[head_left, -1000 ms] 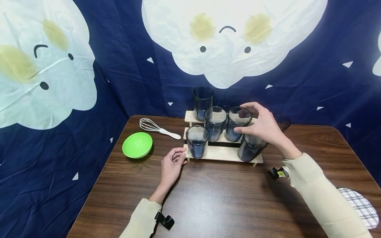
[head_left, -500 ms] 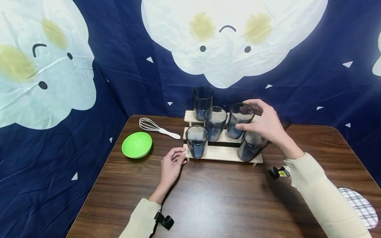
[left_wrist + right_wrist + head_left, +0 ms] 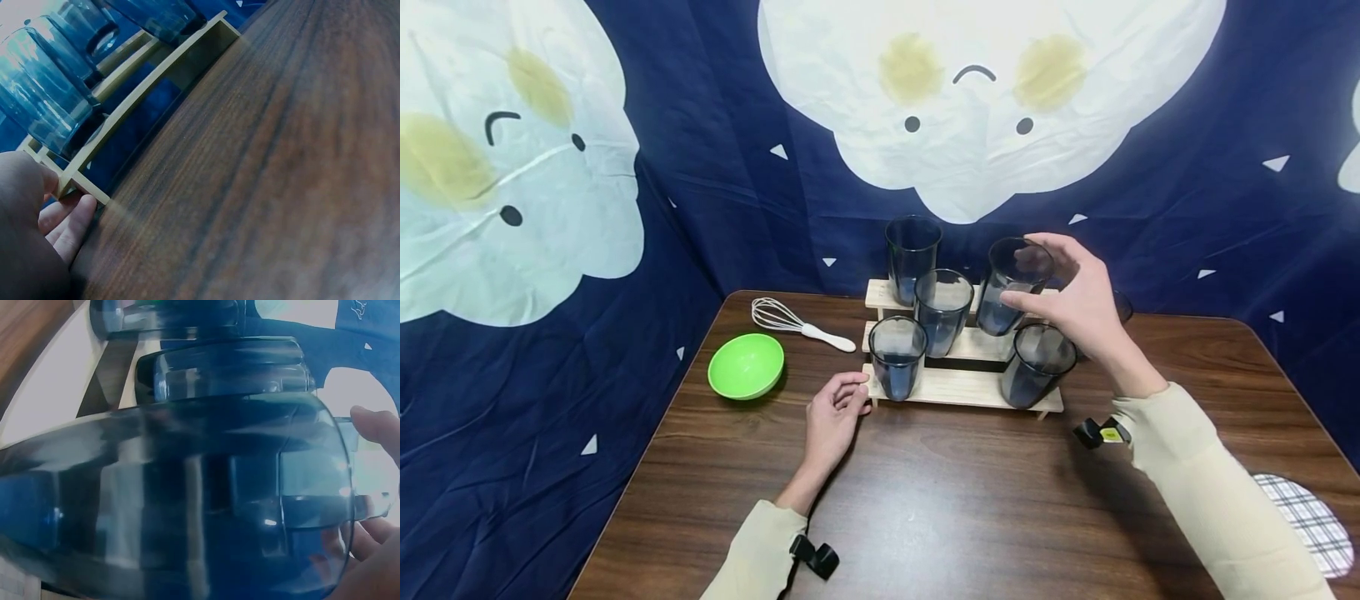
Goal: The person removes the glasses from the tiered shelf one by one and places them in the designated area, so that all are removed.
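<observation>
My right hand grips a dark tinted glass near its rim, thumb on one side and fingers behind. The glass is tilted and raised over the middle and back tiers of a stepped wooden rack. At the rack's front left corner, my left hand holds the end of the lowest tier; the left wrist view shows thumb and fingers about the wood. Matching glasses stand on the rack: front left, front right, middle and back left.
Another glass is partly hidden behind my right hand. To the rack's left lie a white whisk and a green bowl. A checked round mat sits at the table's right. A patterned blue cloth hangs behind the table.
My right hand has lifted the glass from the middle tier, up and slightly to the right toward the back. The left hand stays on the rack's corner.
</observation>
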`<action>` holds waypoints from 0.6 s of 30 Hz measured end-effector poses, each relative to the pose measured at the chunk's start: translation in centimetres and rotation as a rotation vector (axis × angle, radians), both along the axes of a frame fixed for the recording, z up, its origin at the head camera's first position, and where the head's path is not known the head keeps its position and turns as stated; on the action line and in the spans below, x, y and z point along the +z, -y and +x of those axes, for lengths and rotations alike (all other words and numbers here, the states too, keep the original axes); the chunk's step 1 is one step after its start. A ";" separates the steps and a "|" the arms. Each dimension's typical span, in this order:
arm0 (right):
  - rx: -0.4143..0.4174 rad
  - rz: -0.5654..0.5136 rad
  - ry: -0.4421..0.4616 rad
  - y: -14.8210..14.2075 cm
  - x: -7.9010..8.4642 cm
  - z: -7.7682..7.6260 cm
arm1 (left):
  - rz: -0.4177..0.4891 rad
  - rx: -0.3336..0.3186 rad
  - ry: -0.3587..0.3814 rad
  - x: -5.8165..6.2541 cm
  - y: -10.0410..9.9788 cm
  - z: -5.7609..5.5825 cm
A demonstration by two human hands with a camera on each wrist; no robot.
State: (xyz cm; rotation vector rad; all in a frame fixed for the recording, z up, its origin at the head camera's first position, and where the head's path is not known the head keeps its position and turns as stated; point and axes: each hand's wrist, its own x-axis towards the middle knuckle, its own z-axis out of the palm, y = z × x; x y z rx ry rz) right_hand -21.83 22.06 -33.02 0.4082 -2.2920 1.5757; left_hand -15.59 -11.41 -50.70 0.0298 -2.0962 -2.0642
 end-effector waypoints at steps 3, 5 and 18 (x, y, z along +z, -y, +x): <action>-0.008 -0.040 -0.045 0.3 0.2 0.0 | -0.003 -0.002 -0.009 -0.1 0.1 0.0; -0.016 -0.065 -0.061 0.4 0.3 0.1 | -0.007 -0.001 -0.013 -0.1 0.1 0.0; 0.029 -0.347 -0.161 0.9 1.7 0.7 | -0.012 -0.003 -0.036 -0.2 0.1 0.0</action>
